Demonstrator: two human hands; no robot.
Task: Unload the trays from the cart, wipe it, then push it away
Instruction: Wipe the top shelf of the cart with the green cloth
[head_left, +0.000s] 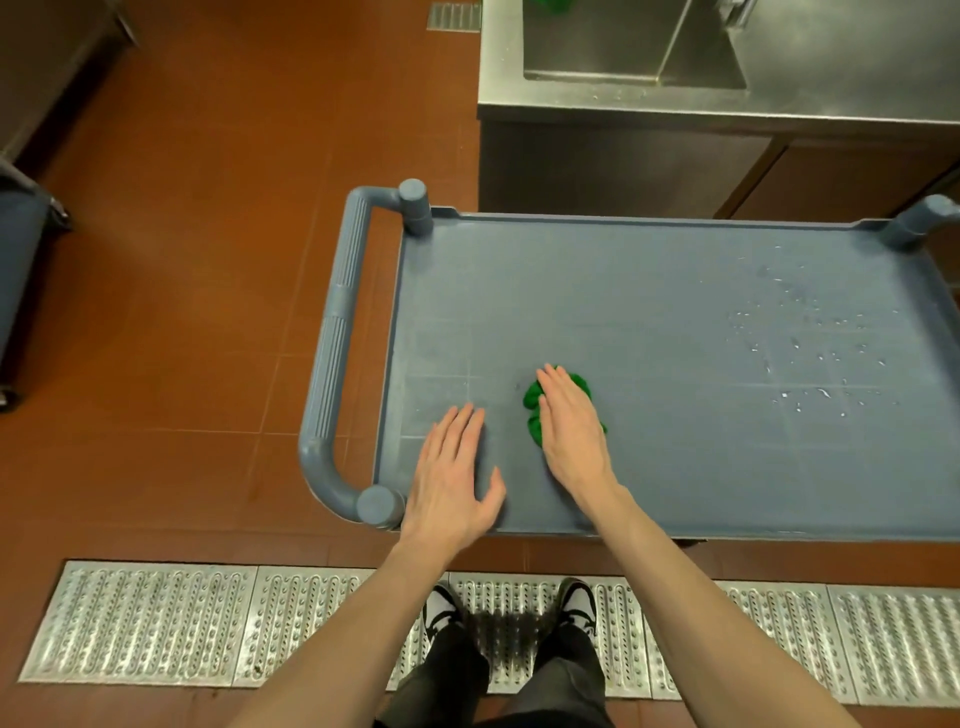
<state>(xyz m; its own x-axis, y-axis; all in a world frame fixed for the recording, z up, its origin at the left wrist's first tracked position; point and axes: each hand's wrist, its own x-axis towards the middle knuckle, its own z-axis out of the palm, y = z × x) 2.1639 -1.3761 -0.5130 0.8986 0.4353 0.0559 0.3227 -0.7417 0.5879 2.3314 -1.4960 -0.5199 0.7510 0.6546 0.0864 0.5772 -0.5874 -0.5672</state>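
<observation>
Floor: red-brown tile (208, 260), with a band of perforated metal drain grating (156, 623) running across the lower part of the frame. Upper right: stainless steel counter (857, 67) with a recessed sink basin (623, 47); something green sits at the basin's top edge, too cropped to identify. Left edge: part of a dark blue-grey object (21, 270), not identifiable. Centre to right: blue-grey plastic cart (675, 291), top shelf seen from above, its looped handle (332, 364) at the frame-left end. No trays on the shelf. Water droplets (810, 364) scattered over the right part of the shelf; the left part looks matte. Green cloth (540, 410), bunched, lies on the shelf at lower centre. Right hand (571, 426) rests flat on top of the cloth, fingers straight and close together, pointing toward the upper left; cloth edges show on both sides of the hand. Left hand (457, 467) lies palm-down on the bare shelf just left of the cloth, fingers extended and together, thumb spread out to the side, holding nothing. The hands are near each other, not touching. Bottom centre: the person's black-and-white shoes (441, 613) stand on the grating.
</observation>
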